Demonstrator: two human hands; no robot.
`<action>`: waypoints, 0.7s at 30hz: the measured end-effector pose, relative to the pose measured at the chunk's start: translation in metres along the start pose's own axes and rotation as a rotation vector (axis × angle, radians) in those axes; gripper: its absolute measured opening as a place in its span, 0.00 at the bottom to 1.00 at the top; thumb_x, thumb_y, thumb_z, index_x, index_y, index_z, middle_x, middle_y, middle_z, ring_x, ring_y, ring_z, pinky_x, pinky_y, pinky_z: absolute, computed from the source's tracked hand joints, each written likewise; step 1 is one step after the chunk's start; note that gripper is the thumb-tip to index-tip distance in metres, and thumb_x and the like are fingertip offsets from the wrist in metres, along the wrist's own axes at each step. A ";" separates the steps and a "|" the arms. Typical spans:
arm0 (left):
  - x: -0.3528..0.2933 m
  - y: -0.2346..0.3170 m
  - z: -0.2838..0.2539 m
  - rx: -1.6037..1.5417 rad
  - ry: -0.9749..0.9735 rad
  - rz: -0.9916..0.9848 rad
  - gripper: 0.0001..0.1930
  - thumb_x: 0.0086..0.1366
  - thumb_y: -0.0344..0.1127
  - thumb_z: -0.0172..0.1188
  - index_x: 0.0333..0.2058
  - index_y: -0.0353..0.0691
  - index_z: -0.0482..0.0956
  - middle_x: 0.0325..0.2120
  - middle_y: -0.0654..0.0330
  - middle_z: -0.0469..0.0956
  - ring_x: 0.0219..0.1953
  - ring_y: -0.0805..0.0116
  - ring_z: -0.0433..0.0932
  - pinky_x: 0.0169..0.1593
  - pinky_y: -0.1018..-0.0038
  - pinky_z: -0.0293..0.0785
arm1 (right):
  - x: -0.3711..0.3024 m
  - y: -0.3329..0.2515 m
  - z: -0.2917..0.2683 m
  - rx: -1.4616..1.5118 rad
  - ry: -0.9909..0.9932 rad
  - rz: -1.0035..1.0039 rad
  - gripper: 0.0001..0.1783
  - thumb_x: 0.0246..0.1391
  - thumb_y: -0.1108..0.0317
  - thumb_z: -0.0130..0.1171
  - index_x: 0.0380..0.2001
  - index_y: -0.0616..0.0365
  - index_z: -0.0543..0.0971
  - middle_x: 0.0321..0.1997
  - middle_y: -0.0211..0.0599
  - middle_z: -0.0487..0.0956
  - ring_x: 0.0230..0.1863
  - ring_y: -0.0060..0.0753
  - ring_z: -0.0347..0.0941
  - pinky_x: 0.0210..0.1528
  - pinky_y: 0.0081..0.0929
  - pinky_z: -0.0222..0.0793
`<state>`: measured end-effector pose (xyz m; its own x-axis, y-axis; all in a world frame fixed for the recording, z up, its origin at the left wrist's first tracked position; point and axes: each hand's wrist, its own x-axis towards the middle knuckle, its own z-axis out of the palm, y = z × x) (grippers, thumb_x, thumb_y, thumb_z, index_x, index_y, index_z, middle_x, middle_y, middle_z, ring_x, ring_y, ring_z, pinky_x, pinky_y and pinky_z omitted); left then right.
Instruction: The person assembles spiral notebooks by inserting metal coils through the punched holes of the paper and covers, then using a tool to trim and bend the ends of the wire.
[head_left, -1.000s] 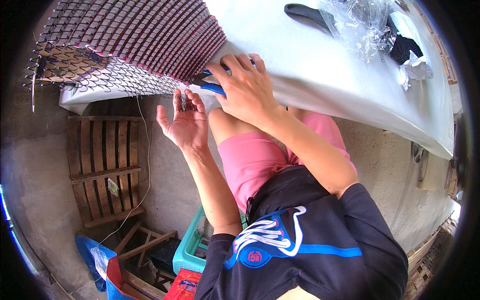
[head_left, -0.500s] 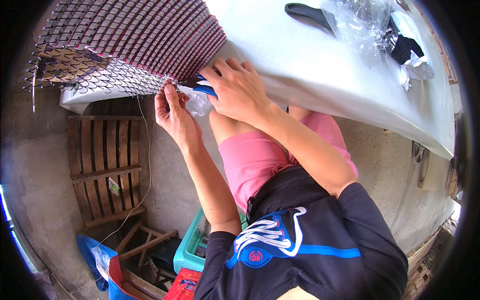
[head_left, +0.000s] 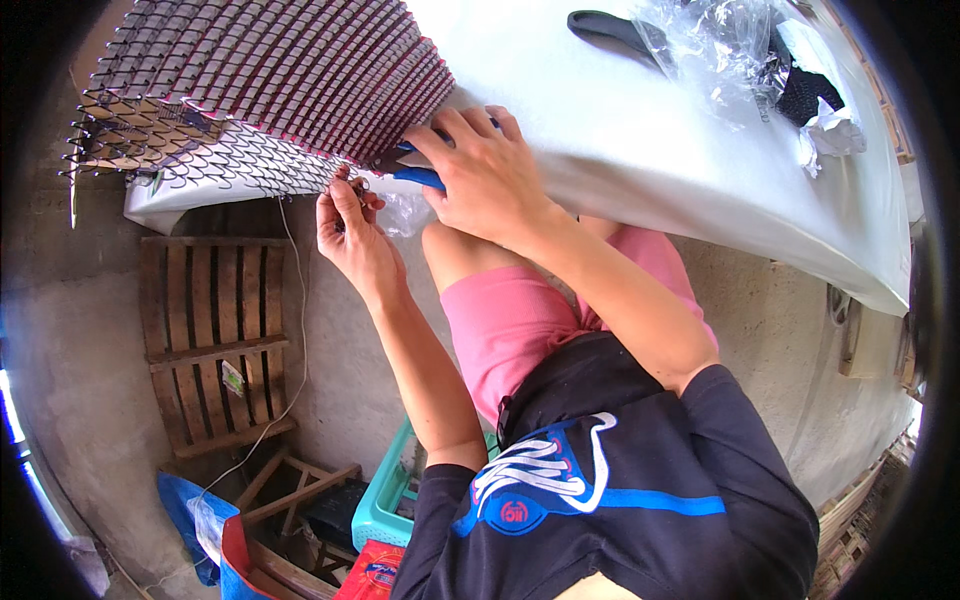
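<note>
A woven mesh sheet [head_left: 290, 75] of dark red and pale strands, with dark wire loops along its left and lower edges, lies over the white-covered table's front edge. My right hand [head_left: 485, 185] is closed around blue-handled pliers [head_left: 420, 177], whose dark jaws touch or nearly touch the mesh's lower right corner. Just below that corner, my left hand [head_left: 350, 235] is pinched, thumb and fingertips against the mesh edge. Small curled dark wire pieces [head_left: 364, 186] show among its fingers. Part of the pliers is hidden under my right fingers.
The white-covered table [head_left: 640, 130] holds clear plastic wrapping [head_left: 715, 45], a black strap [head_left: 610, 28] and crumpled white paper [head_left: 832, 135]. Below stand a wooden slatted panel [head_left: 215, 340] against the wall, a turquoise plastic stool [head_left: 378, 495] and a pale cord [head_left: 300, 330].
My right hand has shifted slightly, its fingers more spread over the pliers. My left hand has dropped slightly and shows more of the wire pieces. The whole view has shifted a little.
</note>
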<state>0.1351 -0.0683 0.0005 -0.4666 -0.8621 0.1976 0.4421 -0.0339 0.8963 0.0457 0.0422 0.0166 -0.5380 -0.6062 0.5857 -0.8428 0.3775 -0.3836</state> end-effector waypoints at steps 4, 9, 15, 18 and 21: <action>0.003 0.000 -0.004 0.055 -0.015 0.008 0.13 0.65 0.40 0.55 0.39 0.33 0.76 0.28 0.65 0.74 0.27 0.81 0.69 0.32 0.85 0.66 | 0.004 -0.005 0.002 0.031 -0.046 0.020 0.18 0.40 0.66 0.61 0.39 0.52 0.75 0.39 0.36 0.74 0.45 0.39 0.71 0.50 0.49 0.63; 0.001 0.003 0.002 0.195 0.017 0.040 0.12 0.66 0.39 0.55 0.39 0.35 0.76 0.30 0.65 0.75 0.29 0.80 0.71 0.33 0.84 0.68 | 0.005 -0.002 0.006 0.119 -0.230 0.126 0.14 0.41 0.68 0.59 0.35 0.51 0.76 0.35 0.36 0.75 0.40 0.40 0.73 0.47 0.44 0.65; 0.000 0.007 -0.003 0.303 -0.003 0.068 0.12 0.66 0.37 0.54 0.44 0.37 0.74 0.32 0.65 0.75 0.30 0.79 0.72 0.36 0.82 0.70 | -0.005 0.002 0.000 0.137 -0.129 0.095 0.16 0.40 0.69 0.58 0.38 0.49 0.75 0.36 0.35 0.75 0.41 0.39 0.72 0.48 0.41 0.63; 0.000 0.007 -0.005 0.272 -0.026 0.055 0.12 0.66 0.37 0.53 0.44 0.36 0.74 0.32 0.65 0.75 0.30 0.79 0.71 0.36 0.82 0.70 | -0.001 0.002 -0.001 0.061 0.062 0.006 0.17 0.40 0.69 0.58 0.39 0.49 0.76 0.37 0.35 0.75 0.44 0.38 0.71 0.49 0.43 0.62; -0.003 0.010 -0.003 0.272 -0.008 0.064 0.12 0.67 0.37 0.53 0.44 0.36 0.74 0.31 0.65 0.75 0.30 0.79 0.71 0.35 0.82 0.71 | 0.003 -0.002 0.005 0.018 0.095 -0.007 0.18 0.40 0.69 0.59 0.39 0.50 0.76 0.38 0.36 0.75 0.46 0.37 0.69 0.50 0.45 0.61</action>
<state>0.1429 -0.0678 0.0076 -0.4509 -0.8539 0.2598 0.2497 0.1588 0.9552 0.0461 0.0361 0.0157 -0.5316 -0.5396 0.6528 -0.8466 0.3606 -0.3914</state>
